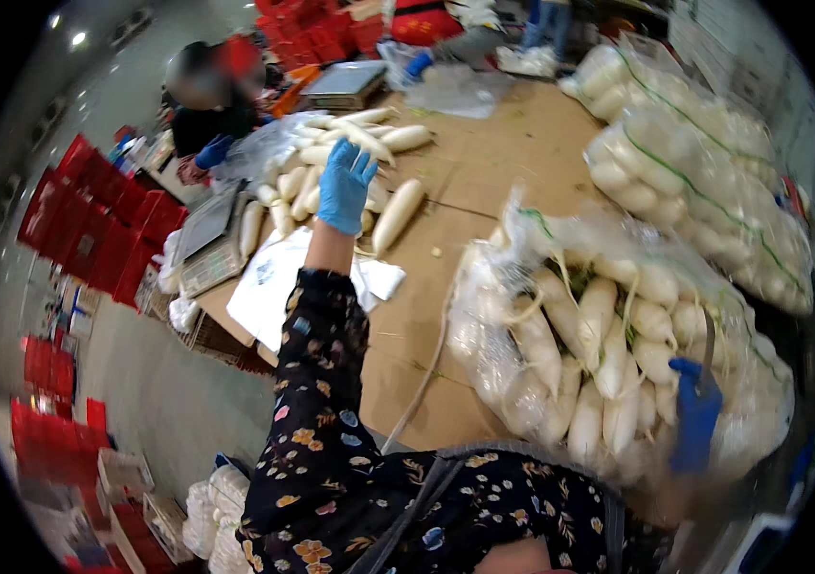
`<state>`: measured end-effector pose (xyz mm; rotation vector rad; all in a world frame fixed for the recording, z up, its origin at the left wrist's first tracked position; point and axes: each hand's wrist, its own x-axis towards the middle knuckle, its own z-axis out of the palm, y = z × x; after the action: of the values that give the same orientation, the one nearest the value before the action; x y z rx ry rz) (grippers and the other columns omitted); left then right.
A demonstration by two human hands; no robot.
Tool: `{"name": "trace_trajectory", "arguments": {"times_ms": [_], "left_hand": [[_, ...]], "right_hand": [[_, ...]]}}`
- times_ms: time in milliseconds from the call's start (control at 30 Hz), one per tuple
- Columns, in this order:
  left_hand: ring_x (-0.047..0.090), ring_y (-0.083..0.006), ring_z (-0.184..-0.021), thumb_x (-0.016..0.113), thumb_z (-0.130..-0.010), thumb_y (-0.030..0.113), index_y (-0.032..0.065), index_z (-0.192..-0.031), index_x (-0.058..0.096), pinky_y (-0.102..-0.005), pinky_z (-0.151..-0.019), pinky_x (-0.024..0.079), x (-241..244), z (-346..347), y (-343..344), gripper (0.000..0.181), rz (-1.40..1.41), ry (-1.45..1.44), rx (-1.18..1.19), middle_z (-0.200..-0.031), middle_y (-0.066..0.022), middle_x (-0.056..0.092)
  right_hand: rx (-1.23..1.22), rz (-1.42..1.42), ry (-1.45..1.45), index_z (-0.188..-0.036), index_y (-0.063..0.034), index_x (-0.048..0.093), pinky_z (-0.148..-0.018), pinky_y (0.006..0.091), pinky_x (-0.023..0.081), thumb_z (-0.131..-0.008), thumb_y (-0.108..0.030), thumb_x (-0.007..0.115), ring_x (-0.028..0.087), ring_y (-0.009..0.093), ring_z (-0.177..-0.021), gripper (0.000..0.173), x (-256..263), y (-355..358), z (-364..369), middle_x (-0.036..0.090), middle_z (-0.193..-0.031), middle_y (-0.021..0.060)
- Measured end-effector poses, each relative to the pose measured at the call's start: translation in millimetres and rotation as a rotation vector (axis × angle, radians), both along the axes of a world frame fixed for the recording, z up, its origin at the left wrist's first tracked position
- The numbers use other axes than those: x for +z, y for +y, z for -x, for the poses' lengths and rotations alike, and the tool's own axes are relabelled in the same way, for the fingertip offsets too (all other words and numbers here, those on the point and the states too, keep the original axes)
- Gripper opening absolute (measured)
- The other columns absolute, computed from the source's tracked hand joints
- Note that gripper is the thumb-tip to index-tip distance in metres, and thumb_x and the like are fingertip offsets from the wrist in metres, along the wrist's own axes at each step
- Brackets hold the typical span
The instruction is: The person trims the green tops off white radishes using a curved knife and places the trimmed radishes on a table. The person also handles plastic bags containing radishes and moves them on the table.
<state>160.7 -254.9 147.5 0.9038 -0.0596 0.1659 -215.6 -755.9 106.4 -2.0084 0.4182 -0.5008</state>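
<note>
My left hand (pixel 344 188), in a light blue glove, reaches out over a pile of white radishes (pixel 398 215) on the cardboard-covered table. Its fingers are spread, and no held thing shows in it. White plastic sheets or bags (pixel 264 276) lie beneath the forearm. At the lower right my right hand (pixel 696 420), in a dark blue glove, is shut on a knife (pixel 709 344), whose narrow blade points up. Beside that hand lies a large opened clear plastic bag (pixel 475 316) full of radishes (pixel 596 312) with thin root tails.
Full bags of radishes (pixel 666 172) line the table's right side. A weighing scale (pixel 210 244) stands at the left edge, another scale (pixel 345 82) at the back. A person (pixel 210 122) in blue gloves stands across the left corner. Red crates (pixel 91 229) are stacked beyond.
</note>
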Motion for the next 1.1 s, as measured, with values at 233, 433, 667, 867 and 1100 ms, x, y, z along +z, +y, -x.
{"name": "trace_trajectory", "arguments": {"times_ms": [233, 433, 667, 867, 1100], "left_hand": [[0.061, -0.0219, -0.095, 0.057, -0.093, 0.024, -0.0025, -0.104, 0.061, -0.0340, -0.089, 0.046, 33.6, 207.3, -164.6, 0.029, -0.497, -0.337, -1.012, -0.100, -0.0128, 0.064], [0.064, -0.0204, -0.092, 0.061, -0.090, 0.021, 0.0056, -0.104, 0.065, -0.0308, -0.082, 0.050, -25.2, 252.2, -192.6, 0.021, -1.207, -0.503, -0.884, -0.100, -0.0082, 0.067], [0.063, -0.0201, -0.090, 0.059, -0.092, 0.016, 0.0034, -0.100, 0.065, -0.0316, -0.082, 0.050, -30.6, 252.3, -190.7, 0.016, -1.005, -0.347, -0.907, -0.098, -0.0093, 0.066], [0.062, -0.0215, -0.094, 0.058, -0.093, 0.014, 0.0045, -0.106, 0.064, -0.0329, -0.085, 0.049, -23.2, 251.0, -187.9, 0.017, -1.004, -0.419, -0.952, -0.102, -0.0099, 0.065], [0.061, -0.0227, -0.094, 0.057, -0.094, 0.019, 0.0078, -0.108, 0.065, -0.0329, -0.085, 0.048, -23.7, 250.0, -190.9, 0.020, -0.944, -0.455, -0.945, -0.101, -0.0096, 0.064]], "right_hand": [[0.000, -0.148, 0.023, -0.100, -0.0075, 0.071, -0.047, 0.0183, 0.026, -0.090, -0.008, 0.054, 0.035, 0.000, -0.054, 0.019, 25.1, 16.7, -5.8, 0.052, -0.069, -0.0094], [0.011, -0.207, 0.034, -0.099, -0.0066, 0.071, -0.047, 0.0188, 0.027, -0.091, -0.007, 0.053, 0.034, 0.000, -0.053, 0.020, 27.8, 14.6, -6.5, 0.048, -0.064, -0.0093], [-0.026, -0.194, 0.012, -0.097, -0.0074, 0.072, -0.049, 0.0200, 0.032, -0.090, -0.006, 0.054, 0.039, 0.002, -0.056, 0.019, 21.4, 15.4, -5.0, 0.056, -0.071, -0.0067], [-0.084, -0.236, 0.035, -0.091, -0.0058, 0.071, -0.050, 0.0204, 0.033, -0.089, -0.003, 0.054, 0.041, 0.003, -0.055, 0.017, 24.4, 18.0, -3.2, 0.060, -0.073, -0.0051], [-0.144, -0.003, -0.084, -0.089, -0.0053, 0.069, -0.047, 0.0201, 0.027, -0.088, -0.002, 0.053, 0.035, 0.002, -0.051, 0.017, -9.4, 6.8, -3.3, 0.047, -0.062, -0.0074]]}}
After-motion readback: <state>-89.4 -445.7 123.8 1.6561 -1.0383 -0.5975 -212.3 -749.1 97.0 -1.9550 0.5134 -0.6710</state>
